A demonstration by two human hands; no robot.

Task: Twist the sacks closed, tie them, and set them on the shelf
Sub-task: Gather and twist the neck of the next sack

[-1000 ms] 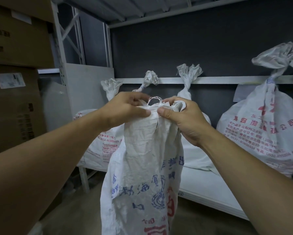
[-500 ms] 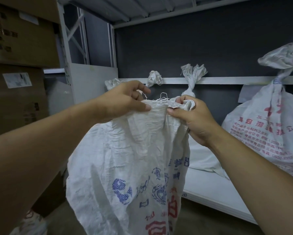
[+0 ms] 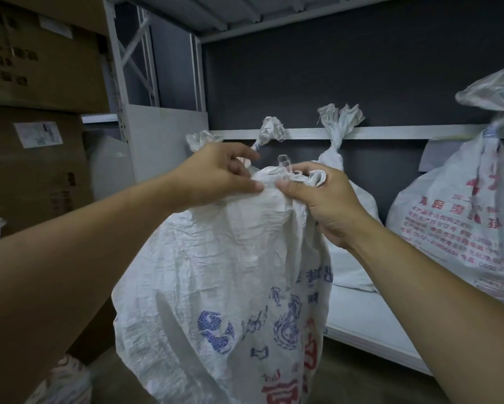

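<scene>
Far left of our grip, the cardboard boxes (image 3: 40, 68) stack up, and they play no part here. In comes our left hand (image 3: 215, 176): thumb pressed onto the rim of the sack (image 3: 215, 272), fingers curled behind it, so we're pinching the woven cloth. One finger looks to stick out past the pinch.

Between the two thumbs the mouth is bunched into folds, with loose threads poking up above. The body hangs straight below the grip, its bottom out of view. We hold it high, we reckon, so the weight draws the neck thin for twisting.

On the right side, our right hand (image 3: 323, 205) is clamped round the gathered folds, its thumb just beside the left one. There's no twist yet and no tie.

Beyond the grip and to its right, the tied sacks (image 3: 463, 228) sit on the shelf (image 3: 361, 316), knots up. That's where ours is headed.
</scene>
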